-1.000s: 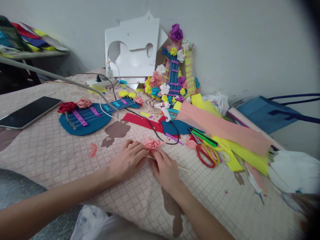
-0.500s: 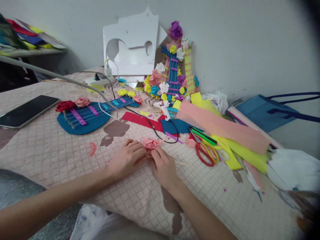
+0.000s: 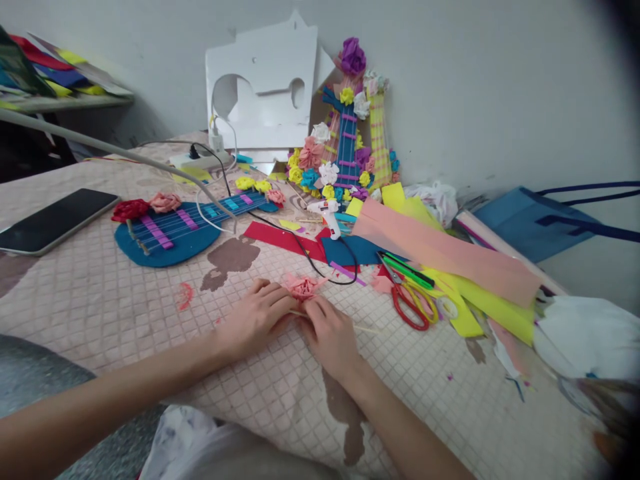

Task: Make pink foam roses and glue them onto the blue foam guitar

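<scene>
Two bare hands, set at the centre of the frame: left hand (image 3: 256,313) and right hand (image 3: 329,331), fingers curled narrowly on one thin wooden stick (image 3: 369,329), by which the space to the right is entered. One pink paper rose (image 3: 303,287), placed just beyond the fingertips; whether it is also gripped cannot be told. One blue guitar-shaped cut-out (image 3: 197,241), laid left of centre, trimmed with purple strips and paper flowers. One smartphone (image 3: 56,223), laid at the left edge. One white glue gun (image 3: 327,217), placed above centre. One pair of red-handled scissors (image 3: 397,295), laid right of centre. One salmon paper strip (image 3: 445,257), spread over yellow sheets (image 3: 500,312) at the right.
</scene>
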Motion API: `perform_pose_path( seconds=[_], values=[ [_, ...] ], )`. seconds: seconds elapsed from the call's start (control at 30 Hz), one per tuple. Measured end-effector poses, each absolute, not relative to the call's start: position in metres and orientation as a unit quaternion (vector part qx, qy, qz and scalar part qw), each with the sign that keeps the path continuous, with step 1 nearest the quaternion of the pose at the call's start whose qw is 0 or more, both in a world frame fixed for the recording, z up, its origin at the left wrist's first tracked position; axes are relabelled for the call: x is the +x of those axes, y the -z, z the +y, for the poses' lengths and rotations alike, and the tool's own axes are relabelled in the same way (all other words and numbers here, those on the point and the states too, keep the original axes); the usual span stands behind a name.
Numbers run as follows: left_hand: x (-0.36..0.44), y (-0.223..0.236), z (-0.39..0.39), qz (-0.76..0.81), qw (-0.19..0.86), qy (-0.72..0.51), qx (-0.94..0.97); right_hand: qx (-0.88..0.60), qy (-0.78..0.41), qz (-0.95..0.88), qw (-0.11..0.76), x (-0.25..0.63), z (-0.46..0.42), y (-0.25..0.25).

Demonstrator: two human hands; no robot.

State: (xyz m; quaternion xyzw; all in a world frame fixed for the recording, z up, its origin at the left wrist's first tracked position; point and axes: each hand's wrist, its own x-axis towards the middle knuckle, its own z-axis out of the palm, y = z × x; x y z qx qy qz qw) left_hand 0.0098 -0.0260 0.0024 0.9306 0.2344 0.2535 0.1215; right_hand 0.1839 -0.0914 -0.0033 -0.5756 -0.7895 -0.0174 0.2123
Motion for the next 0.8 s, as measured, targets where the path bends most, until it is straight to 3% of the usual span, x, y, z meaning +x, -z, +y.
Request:
perform_pose_path(
  seconds=[0.67,0.8],
  values=[
    [0.0052,-0.0045,-0.0333,0.278,0.172,-0.253,0.91,-0.561,-0.026,-0.801,0.207,0.1822,-0.0959,-0.0021],
    [0.0052,-0.0045,-0.035,0.251,0.127,-0.261,0.924,-0.561,-0.029,-0.801,0.208,0.1822,-0.0963,-0.003]
  ],
)
